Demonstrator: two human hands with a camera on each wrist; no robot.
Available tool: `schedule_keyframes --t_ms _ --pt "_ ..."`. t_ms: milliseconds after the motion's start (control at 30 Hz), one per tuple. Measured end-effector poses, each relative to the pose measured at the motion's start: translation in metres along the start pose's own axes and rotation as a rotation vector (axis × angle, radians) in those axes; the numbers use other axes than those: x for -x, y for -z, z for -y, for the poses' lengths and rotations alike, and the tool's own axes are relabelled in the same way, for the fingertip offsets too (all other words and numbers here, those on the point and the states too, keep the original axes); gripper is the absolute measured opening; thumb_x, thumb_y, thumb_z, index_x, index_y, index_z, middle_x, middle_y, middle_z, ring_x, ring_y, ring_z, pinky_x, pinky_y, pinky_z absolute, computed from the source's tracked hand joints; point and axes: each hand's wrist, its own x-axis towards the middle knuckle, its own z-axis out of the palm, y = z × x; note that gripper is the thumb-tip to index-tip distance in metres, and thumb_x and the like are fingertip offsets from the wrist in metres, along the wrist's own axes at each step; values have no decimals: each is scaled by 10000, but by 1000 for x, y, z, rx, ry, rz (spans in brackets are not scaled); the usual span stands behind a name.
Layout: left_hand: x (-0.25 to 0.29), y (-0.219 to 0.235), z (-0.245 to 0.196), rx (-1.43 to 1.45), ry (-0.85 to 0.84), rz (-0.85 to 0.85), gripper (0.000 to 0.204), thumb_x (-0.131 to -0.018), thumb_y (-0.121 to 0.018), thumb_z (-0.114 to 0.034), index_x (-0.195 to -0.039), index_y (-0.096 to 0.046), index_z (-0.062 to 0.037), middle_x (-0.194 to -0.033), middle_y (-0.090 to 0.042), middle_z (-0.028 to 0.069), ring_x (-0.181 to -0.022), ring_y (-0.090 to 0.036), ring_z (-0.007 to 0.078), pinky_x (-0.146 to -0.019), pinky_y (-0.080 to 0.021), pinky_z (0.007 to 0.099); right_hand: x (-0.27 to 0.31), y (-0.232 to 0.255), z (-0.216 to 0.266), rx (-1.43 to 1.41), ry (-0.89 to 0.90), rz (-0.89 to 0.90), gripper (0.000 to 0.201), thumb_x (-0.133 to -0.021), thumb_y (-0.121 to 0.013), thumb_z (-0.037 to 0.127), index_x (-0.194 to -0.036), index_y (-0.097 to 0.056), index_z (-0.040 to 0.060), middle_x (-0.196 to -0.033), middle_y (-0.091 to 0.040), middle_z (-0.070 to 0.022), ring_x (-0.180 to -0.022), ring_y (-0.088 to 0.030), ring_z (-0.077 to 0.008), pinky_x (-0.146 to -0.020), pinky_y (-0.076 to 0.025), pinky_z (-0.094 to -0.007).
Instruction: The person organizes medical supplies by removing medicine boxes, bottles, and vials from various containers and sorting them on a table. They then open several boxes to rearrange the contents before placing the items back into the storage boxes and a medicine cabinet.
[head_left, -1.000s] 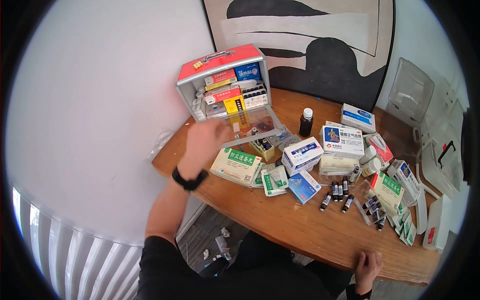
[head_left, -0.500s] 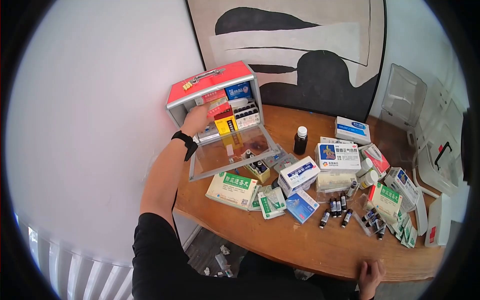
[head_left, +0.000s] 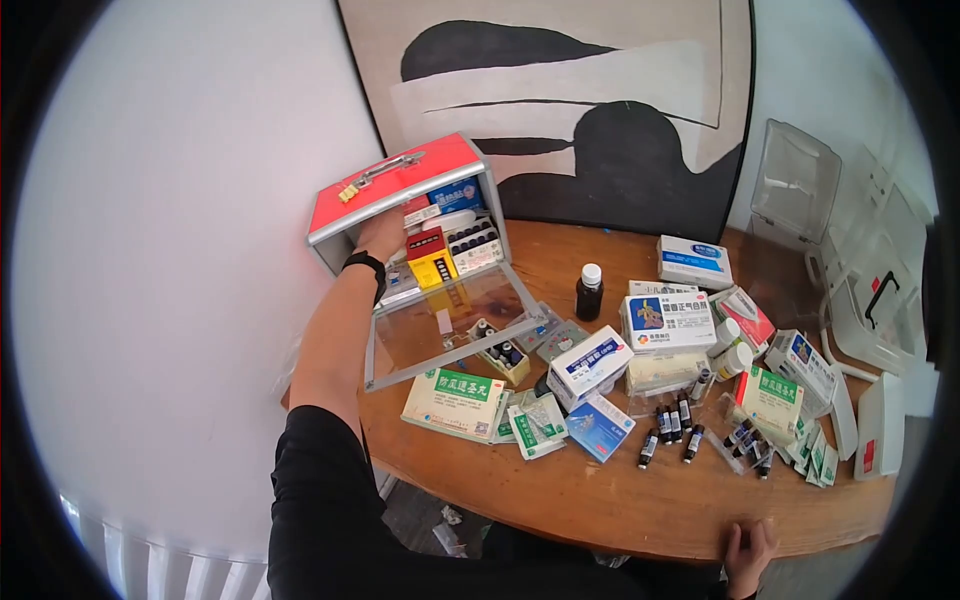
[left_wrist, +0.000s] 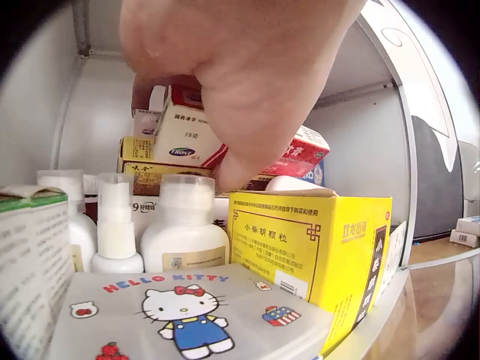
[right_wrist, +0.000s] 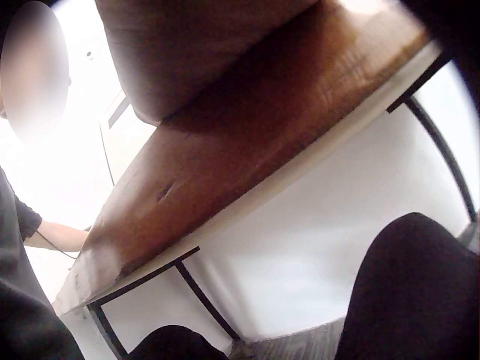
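My left hand point(head_left: 383, 237) reaches inside the red-topped medicine case point(head_left: 400, 175). In the left wrist view, its thumb lies against a red and white ointment box point(left_wrist: 182, 135), which it grips; the other fingers are mostly hidden. Beneath the hand are white plastic bottles point(left_wrist: 187, 225), a yellow granules box point(left_wrist: 300, 240) and a Hello Kitty case point(left_wrist: 187, 315). Rows of dark-capped vials point(head_left: 474, 240) stand at the right of the case. My right hand point(head_left: 752, 555) rests on the table's front edge with loosely bent fingers, holding nothing.
The case's clear door point(head_left: 450, 320) hangs open over the wooden table point(head_left: 560, 505). Medicine boxes point(head_left: 672, 322), sachets point(head_left: 540, 425), small dark vials point(head_left: 668, 425) and a brown bottle point(head_left: 590, 295) cover the tabletop. Clear plastic containers point(head_left: 870, 290) stand at the right.
My left hand has moved from in front of the case into it, taking the red and white ointment box deeper inside. The view has shifted. The right hand stays at the table edge.
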Motion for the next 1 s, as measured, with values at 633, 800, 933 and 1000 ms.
schedule_keyframes --t_ms 633,800,933,1000 --pt "84 92 -154 532 -591 -37 505 -822 -800 -176 -1250 -636 37 -1154 -713 256 -1109 -705 442 -978 -575 495 -24 13 30 -5 20 10 252 -841 -843 96 -756 -606 83 -661 -519 -83 -625 -540 -319 -614 -403 -435" --pt "-4 23 -229 306 -531 133 494 -749 -879 -289 -1111 -758 24 -1052 -780 274 -1019 -769 437 -898 -629 485 -21 15 28 -40 -9 23 249 -841 -845 101 -756 -612 83 -669 -526 -86 -634 -545 -319 -614 -400 -439" --pt "-17 10 -259 164 -521 416 542 -756 -917 -371 -1022 -790 83 -1107 -775 311 -1057 -773 419 -950 -618 456 -19 9 27 -17 26 -37 254 -830 -847 95 -757 -604 84 -681 -536 -89 -635 -557 -321 -617 -405 -441" --pt "-16 7 -262 153 -538 462 616 -746 -938 -412 -1069 -777 88 -1132 -774 311 -1101 -763 417 -980 -605 457 -18 6 24 1 52 -74 260 -818 -855 94 -753 -603 90 -668 -536 -81 -612 -564 -311 -605 -408 -436"
